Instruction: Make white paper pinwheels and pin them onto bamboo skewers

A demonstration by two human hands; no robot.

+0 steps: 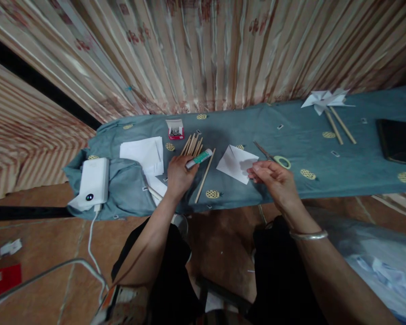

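A glue stick (199,159) with a green label is held in my left hand (182,174), tilted over the table beside a bundle of wooden sticks (192,144). My right hand (272,178) has thumb and fingers pinched together at the right edge of a white paper piece (235,164), which has a cut line near its top corner. The fingertips hide that part of the edge. One single wooden stick (205,176) lies between my left hand and the paper. Scissors (274,157) with a yellow-green handle rest just beyond my right hand.
White paper sheets (144,151) and an open red box of small metal pins (176,131) lie left. A white power bank (94,180) with a cable (91,239) sits at the left end. Paper pinwheels (325,100) on sticks and a dark phone (397,141) lie right. Curtains (203,54) hang behind.
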